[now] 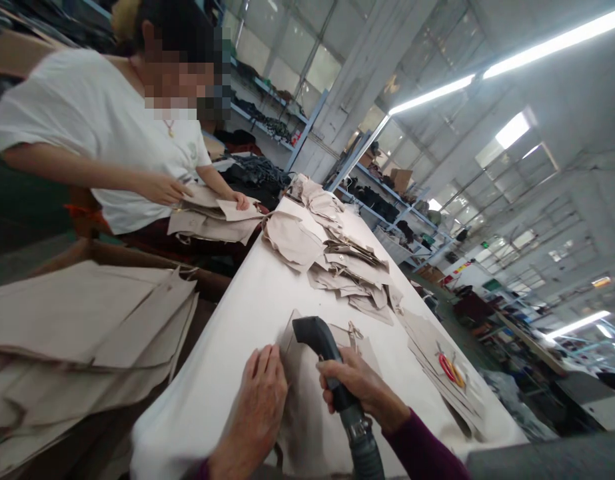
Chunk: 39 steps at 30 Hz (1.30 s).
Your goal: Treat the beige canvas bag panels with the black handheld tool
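White-covered table (257,300) bears beige pieces (354,267) beneath bright tube lights (552,47).

From here I make out beige cloth (307,413), a black nozzle (321,339), a white table (222,353), a purple sleeve (422,447), red-and-yellow scissors (446,367), and a co-worker's white shirt (132,133).

Two long sleeves in deep purple are worn. The right sleeve (422,443) is shown at greater length, from its cuff to the bottom edge of the view; its cloth is plain, darkened in the folds, and its cuff is fitted fairly close around the wrist. Of the left sleeve (202,470), only a small purple strip is shown at the bottom edge. The left hand (262,397) and the right hand (356,379) are left bare; faint creases are seen across the left knuckles.
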Available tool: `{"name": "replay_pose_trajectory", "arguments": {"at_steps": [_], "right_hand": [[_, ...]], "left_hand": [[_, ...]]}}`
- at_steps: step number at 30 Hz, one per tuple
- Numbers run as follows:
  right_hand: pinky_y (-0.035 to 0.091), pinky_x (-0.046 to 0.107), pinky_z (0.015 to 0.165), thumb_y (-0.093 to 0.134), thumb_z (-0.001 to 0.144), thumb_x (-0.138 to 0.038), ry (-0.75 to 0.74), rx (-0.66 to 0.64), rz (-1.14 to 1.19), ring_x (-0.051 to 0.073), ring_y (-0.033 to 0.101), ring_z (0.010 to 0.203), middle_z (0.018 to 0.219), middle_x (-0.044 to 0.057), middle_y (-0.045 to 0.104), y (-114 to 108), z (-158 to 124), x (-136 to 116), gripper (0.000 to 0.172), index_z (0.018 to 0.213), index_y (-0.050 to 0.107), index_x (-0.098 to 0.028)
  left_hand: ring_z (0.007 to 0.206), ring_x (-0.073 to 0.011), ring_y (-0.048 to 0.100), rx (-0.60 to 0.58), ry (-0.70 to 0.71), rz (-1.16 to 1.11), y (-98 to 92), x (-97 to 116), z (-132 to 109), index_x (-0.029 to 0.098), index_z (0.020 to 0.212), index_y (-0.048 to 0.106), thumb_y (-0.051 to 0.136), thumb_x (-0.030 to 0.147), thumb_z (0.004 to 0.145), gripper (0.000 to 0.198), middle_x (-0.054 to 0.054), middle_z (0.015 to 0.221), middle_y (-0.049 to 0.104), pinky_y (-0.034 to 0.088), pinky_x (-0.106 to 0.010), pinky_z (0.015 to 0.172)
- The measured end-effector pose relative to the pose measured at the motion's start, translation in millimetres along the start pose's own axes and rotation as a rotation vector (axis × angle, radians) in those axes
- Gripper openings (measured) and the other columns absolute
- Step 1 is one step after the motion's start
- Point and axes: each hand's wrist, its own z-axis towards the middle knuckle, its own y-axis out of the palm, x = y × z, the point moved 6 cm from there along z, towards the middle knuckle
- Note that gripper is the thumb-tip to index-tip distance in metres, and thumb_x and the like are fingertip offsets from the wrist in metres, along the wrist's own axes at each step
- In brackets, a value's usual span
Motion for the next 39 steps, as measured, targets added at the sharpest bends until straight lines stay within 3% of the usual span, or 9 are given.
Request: {"name": "replay_pose_trajectory", "arguments": {"at_steps": [5,10,16,22,25,27,30,33,39], "right_hand": [[0.045,0.021,0.039,0.061,0.081,-0.029,0.004,-0.004,-0.019,0.008,0.051,0.041,0.054,-0.006,0.055,11.2,41.1,2.4,0.021,0.069,0.053,-0.015],[0.046,0.019,0.044,0.054,0.091,-0.033,-0.004,0.104,0.047,0.006,0.051,0.046,0.061,-0.006,0.055,-24.4,56.8,-4.1,0.023,0.080,0.057,-0.013],[0.045,0.021,0.042,0.061,0.083,-0.030,-0.078,0.263,0.178,0.009,0.054,0.046,0.062,-0.005,0.057,-99.9,-35.7,19.6,0.016,0.080,0.053,-0.016],[0.043,0.020,0.038,0.064,0.077,-0.036,-0.060,0.448,0.285,0.009,0.053,0.044,0.062,-0.004,0.059,-141.0,-144.3,86.6,0.024,0.080,0.050,-0.018],[0.044,0.021,0.038,0.065,0.075,-0.038,-0.041,0.468,0.344,0.009,0.051,0.042,0.060,-0.005,0.058,-145.3,-169.3,115.8,0.027,0.079,0.048,-0.018],[0.044,0.021,0.037,0.065,0.074,-0.039,-0.040,0.455,0.374,0.008,0.049,0.039,0.057,-0.006,0.055,-147.2,-175.0,127.5,0.027,0.076,0.048,-0.018],[0.043,0.021,0.037,0.064,0.074,-0.040,-0.046,0.444,0.391,0.008,0.049,0.039,0.056,-0.006,0.054,-153.4,-171.6,135.7,0.027,0.074,0.049,-0.018],[0.043,0.021,0.037,0.062,0.073,-0.039,-0.051,0.437,0.374,0.009,0.050,0.041,0.060,-0.004,0.058,-163.5,-157.4,138.1,0.025,0.075,0.051,-0.017],[0.043,0.022,0.036,0.061,0.073,-0.037,-0.060,0.389,0.312,0.010,0.051,0.041,0.055,-0.005,0.057,-182.8,-111.0,138.8,0.022,0.074,0.051,-0.017]], "left_hand": [[0.118,-0.0304,0.049,0.067,0.011,0.016,5.5,1.0,-3.7,0.000,0.114,0.061,0.040,0.009,0.083,0.038,-0.023,0.124,0.057,0.033,-0.047,0.105],[0.116,-0.0290,0.050,0.125,0.054,0.025,14.4,-0.4,-6.8,0.004,0.114,0.061,0.042,0.017,0.087,0.035,-0.020,0.123,0.058,0.034,-0.047,0.104],[0.112,-0.0319,0.052,0.150,0.131,0.017,20.3,-0.9,-6.5,-0.003,0.111,0.058,0.042,0.026,0.088,0.040,-0.023,0.116,0.060,0.038,-0.047,0.099],[0.106,-0.0331,0.054,0.157,0.213,0.068,17.1,0.1,-4.2,0.001,0.102,0.061,0.041,0.023,0.087,0.034,-0.024,0.109,0.062,0.040,-0.047,0.094],[0.103,-0.0310,0.056,0.138,0.275,-0.009,8.0,24.7,16.4,0.003,0.103,0.060,0.042,0.024,0.087,0.032,-0.023,0.109,0.062,0.042,-0.043,0.092],[0.098,-0.0254,0.059,0.052,0.305,-0.126,5.0,59.3,38.2,0.010,0.102,0.060,0.040,0.029,0.089,0.031,-0.017,0.106,0.064,0.045,-0.035,0.086],[0.077,-0.0192,0.062,-0.203,0.257,-0.214,16.5,122.7,67.5,0.017,0.086,0.062,0.038,0.036,0.090,0.031,-0.007,0.081,0.067,0.045,-0.027,0.069],[0.076,-0.0211,0.062,-0.238,0.185,-0.145,31.9,167.6,79.4,0.013,0.088,0.062,0.039,0.035,0.090,0.032,-0.011,0.081,0.066,0.043,-0.028,0.065],[0.075,-0.0235,0.064,-0.209,0.095,-0.059,74.2,168.7,75.2,0.011,0.108,0.055,0.031,0.032,0.094,0.034,-0.013,0.083,0.066,0.043,-0.030,0.062]]}}
